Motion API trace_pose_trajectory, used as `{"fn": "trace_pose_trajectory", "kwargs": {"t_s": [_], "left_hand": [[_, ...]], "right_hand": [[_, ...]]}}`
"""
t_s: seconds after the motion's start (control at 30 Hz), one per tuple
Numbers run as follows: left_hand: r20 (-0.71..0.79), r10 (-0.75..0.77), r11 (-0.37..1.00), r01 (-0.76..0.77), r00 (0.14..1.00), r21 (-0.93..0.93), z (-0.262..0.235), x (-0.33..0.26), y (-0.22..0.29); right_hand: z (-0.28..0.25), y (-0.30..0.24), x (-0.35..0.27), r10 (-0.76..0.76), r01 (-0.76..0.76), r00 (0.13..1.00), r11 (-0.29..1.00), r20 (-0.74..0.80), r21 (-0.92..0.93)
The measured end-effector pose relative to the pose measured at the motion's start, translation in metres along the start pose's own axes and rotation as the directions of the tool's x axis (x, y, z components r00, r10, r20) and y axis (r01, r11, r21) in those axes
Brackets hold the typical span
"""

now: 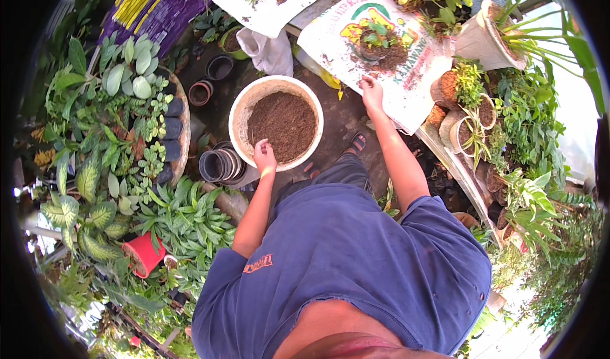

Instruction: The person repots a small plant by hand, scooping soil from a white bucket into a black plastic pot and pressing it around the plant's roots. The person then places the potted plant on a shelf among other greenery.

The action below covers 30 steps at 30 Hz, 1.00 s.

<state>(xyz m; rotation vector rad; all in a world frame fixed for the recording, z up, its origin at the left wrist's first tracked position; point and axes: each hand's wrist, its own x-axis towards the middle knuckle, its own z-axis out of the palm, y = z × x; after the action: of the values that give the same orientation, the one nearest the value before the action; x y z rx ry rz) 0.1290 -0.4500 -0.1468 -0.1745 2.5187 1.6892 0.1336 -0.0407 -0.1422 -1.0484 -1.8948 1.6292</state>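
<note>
Bright daylight o/all; lower R blown out to white, upper R edge nearly so, w/ small glare patches lower L. Floor [340, 119] nr ctr in shade – dim. White sack [401, 108], upper R, v. bright. Fisheye – black corners, foliage [575, 267] soft twd rim.

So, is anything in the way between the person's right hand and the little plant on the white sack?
Nothing visible stands in the way: between the right hand and the little plant lies only part of the white sack, with loose soil scattered on it.
</note>
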Motion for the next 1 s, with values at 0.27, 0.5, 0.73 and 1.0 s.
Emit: {"fn": "trace_pose_trajectory", "kwargs": {"t_s": [0.27,0.5,0.73,1.0], "left_hand": [[0.142,0.1,0.994,-0.095,0.985,-0.046,0.078,0.001,0.07],[0.58,0.271,0.962,-0.229,0.768,-0.147,0.149,-0.034,0.252],[0.373,0.83,0.019,-0.649,-0.413,-0.761,0.157,-0.142,0.546],[-0.045,0.877,-0.294,-0.461,-0.478,-0.838,0.154,-0.184,0.587]], "right_hand": [[-0.053,0.002,0.111,0.038,-0.04,0.994,0.999,-0.106,-0.011],[-0.04,-0.017,0.148,0.3,-0.295,0.951,0.953,-0.073,0.065],[-0.069,0.042,0.189,0.219,-0.219,0.968,0.976,-0.12,0.013],[-0.072,0.054,0.15,-0.108,0.074,0.987,0.961,-0.115,-0.266]]}}
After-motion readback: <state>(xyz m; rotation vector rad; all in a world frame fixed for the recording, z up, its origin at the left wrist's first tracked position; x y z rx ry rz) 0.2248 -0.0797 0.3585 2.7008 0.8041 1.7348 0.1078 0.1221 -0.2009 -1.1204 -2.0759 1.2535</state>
